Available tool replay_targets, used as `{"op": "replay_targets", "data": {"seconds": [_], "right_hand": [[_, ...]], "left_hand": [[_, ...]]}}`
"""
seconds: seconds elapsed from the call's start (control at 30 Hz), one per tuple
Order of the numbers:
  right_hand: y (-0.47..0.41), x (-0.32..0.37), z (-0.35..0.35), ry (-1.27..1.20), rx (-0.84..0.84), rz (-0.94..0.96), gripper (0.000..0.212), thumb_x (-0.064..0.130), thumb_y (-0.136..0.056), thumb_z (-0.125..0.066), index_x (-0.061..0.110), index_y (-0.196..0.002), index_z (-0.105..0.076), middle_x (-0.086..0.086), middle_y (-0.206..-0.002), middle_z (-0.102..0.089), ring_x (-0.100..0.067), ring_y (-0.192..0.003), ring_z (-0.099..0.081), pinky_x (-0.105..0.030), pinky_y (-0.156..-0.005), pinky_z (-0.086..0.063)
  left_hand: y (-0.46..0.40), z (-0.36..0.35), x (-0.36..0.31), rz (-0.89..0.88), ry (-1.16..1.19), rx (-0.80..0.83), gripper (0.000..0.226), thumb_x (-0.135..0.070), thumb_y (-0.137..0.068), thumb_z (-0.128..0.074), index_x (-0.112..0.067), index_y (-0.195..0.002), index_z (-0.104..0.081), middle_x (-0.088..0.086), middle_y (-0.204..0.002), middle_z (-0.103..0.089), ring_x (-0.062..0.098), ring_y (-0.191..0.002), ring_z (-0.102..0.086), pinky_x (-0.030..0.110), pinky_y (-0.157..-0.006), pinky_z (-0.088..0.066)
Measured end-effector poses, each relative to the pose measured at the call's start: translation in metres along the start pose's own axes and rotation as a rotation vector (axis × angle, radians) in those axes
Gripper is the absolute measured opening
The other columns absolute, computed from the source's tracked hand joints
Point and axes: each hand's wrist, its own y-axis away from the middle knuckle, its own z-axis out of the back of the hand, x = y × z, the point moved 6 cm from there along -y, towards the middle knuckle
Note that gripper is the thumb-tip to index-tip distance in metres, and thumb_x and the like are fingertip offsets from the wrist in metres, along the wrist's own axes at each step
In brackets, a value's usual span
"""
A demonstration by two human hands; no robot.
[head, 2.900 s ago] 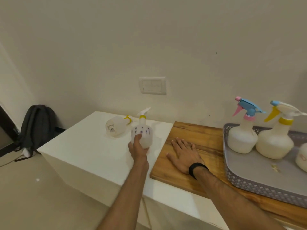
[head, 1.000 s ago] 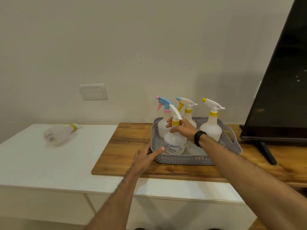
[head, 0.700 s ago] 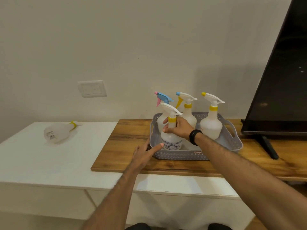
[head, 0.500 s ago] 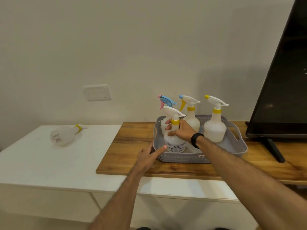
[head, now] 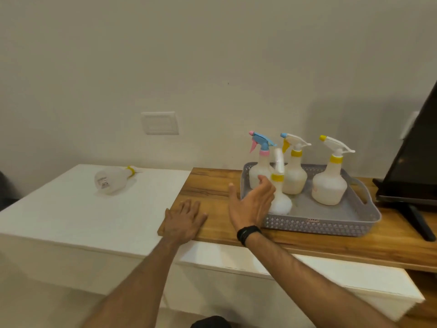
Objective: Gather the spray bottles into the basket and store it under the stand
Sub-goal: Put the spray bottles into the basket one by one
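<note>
A grey perforated basket (head: 331,227) sits on the wooden top (head: 212,185). Several white spray bottles stand in it: a pink-and-blue-headed one (head: 259,171) at the back left, a yellow-collared one (head: 294,176) beside it, another (head: 329,185) at the right, and a front one (head: 280,200) near the left wall. My right hand (head: 251,204) hovers open just left of that front bottle, apart from it. My left hand (head: 185,220) lies flat and open on the wooden top's left corner. One more bottle (head: 113,179) lies on its side on the white stand (head: 71,214).
A black screen (head: 416,162) on a foot stands at the right end of the wooden top, close to the basket's right handle. A wall switch plate (head: 159,123) is behind. A dark bag edge shows at the far left.
My right hand has let go of the front bottle, now standing in the basket, and drawn back left. My left hand slid left from the basket to the board's corner.
</note>
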Motion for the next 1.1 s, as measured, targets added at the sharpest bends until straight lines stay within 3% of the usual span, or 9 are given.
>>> {"op": "replay_targets", "data": {"seconds": [0.07,0.17,0.27,0.4,0.57,0.7,0.93,1.0,1.1], "right_hand": [[-0.017,0.002,-0.004,0.039,-0.032,-0.059,0.064,0.03,-0.072,-0.08,0.007,-0.121,-0.046,-0.012,-0.121,-0.048,-0.03,-0.111,-0.045,-0.038,-0.091,-0.036],[-0.041,0.006,-0.004,0.003,0.023,-0.066,0.04,0.022,-0.076,-0.076,0.017,-0.106,-0.05,-0.004,-0.108,-0.053,-0.026,-0.101,-0.05,-0.025,-0.08,-0.038],[-0.044,0.015,0.013,-0.021,0.13,0.158,0.028,0.015,-0.079,-0.073,0.024,-0.094,-0.05,0.007,-0.09,-0.051,-0.013,-0.085,-0.049,-0.008,-0.066,-0.034],[-0.041,0.01,0.063,0.086,0.117,0.486,0.022,0.016,-0.077,-0.074,0.019,-0.089,-0.056,0.006,-0.082,-0.052,-0.011,-0.077,-0.045,-0.016,-0.066,-0.034],[-0.064,-0.042,0.101,0.326,0.071,0.116,0.056,0.049,-0.068,-0.082,0.017,-0.099,-0.048,0.0,-0.097,-0.048,-0.022,-0.091,-0.049,-0.032,-0.068,-0.041],[-0.078,-0.069,0.07,0.497,0.446,-0.134,0.092,0.073,-0.062,-0.073,0.016,-0.127,-0.038,-0.005,-0.123,-0.049,-0.027,-0.11,-0.054,-0.038,-0.078,-0.049],[-0.088,-0.075,0.022,0.379,0.756,-0.177,0.078,0.053,-0.075,-0.077,0.014,-0.134,-0.043,-0.009,-0.135,-0.054,-0.027,-0.119,-0.053,-0.033,-0.087,-0.043],[-0.082,-0.075,0.026,0.378,0.719,-0.2,0.077,0.055,-0.075,-0.076,0.014,-0.131,-0.044,-0.009,-0.132,-0.054,-0.026,-0.117,-0.053,-0.035,-0.089,-0.045],[-0.065,-0.052,0.05,0.432,0.318,0.068,0.064,0.056,-0.076,-0.072,0.016,-0.121,-0.049,-0.006,-0.12,-0.053,-0.025,-0.111,-0.051,-0.036,-0.086,-0.045]], "left_hand": [[-0.001,0.0,0.007,0.006,0.003,-0.016,0.076,-0.071,-0.095,-0.014,-0.033,-0.16,-0.006,-0.002,-0.17,0.0,0.022,-0.156,-0.004,0.059,-0.121,-0.001],[-0.005,-0.002,0.005,0.019,0.021,-0.033,0.076,-0.073,-0.094,-0.015,-0.034,-0.16,-0.008,-0.003,-0.17,-0.002,0.022,-0.156,-0.005,0.059,-0.122,-0.003],[-0.005,-0.003,0.006,0.029,0.017,-0.051,0.076,-0.072,-0.095,-0.015,-0.033,-0.16,-0.01,-0.003,-0.17,-0.003,0.022,-0.156,-0.006,0.059,-0.121,-0.003],[-0.003,-0.002,0.006,0.057,0.01,-0.057,0.076,-0.072,-0.095,-0.013,-0.034,-0.16,-0.009,-0.003,-0.17,-0.003,0.022,-0.156,-0.005,0.06,-0.121,-0.002],[0.0,-0.004,-0.013,0.156,0.101,-0.018,0.068,-0.059,-0.1,-0.022,-0.03,-0.16,-0.009,0.005,-0.17,0.001,0.028,-0.156,0.001,0.059,-0.122,0.0],[0.006,-0.011,-0.055,0.065,0.144,0.047,0.072,-0.057,-0.099,-0.033,-0.031,-0.16,-0.007,0.004,-0.17,0.004,0.029,-0.156,0.006,0.054,-0.122,0.007],[0.01,-0.013,-0.067,-0.004,0.132,0.111,0.071,-0.059,-0.1,-0.03,-0.032,-0.16,-0.004,0.002,-0.169,0.01,0.028,-0.155,0.012,0.055,-0.12,0.011],[0.01,-0.012,-0.067,-0.019,0.134,0.111,0.073,-0.06,-0.099,-0.03,-0.03,-0.16,-0.003,0.002,-0.169,0.01,0.028,-0.155,0.011,0.055,-0.121,0.01],[0.009,-0.009,-0.057,-0.072,0.111,0.1,0.084,-0.068,-0.096,-0.032,-0.023,-0.161,-0.003,0.003,-0.17,0.006,0.024,-0.156,0.005,0.053,-0.123,0.005]]}}
